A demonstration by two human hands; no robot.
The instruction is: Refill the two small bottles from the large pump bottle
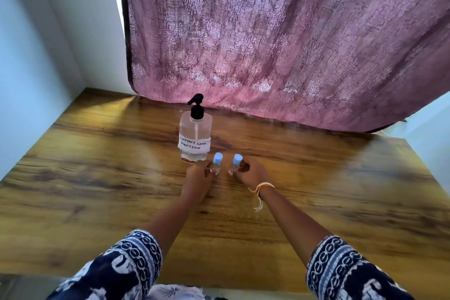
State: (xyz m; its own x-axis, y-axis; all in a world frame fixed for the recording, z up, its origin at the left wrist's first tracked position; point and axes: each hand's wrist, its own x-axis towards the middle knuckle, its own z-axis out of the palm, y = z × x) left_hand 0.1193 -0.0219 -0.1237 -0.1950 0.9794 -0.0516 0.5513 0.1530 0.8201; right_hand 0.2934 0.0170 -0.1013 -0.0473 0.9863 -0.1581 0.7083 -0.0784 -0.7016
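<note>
Toward the far edge of the tabletop (97,178), the large pump bottle (195,137) stands upright; just in front, the left hand (198,175) grips one small bottle (216,164) with curled fingers, while the right hand (250,173) grips the other small bottle (235,165), both capped and upright.

Both forearms bare below elbow. Short loose sleeves (136,263), dark navy with white and pale blue print: chain-like bands at hems, larger white motifs higher up. Right wrist: thin gold-orange bangles (264,187), pale thread, possibly knotted cord, hanging loose.
</note>
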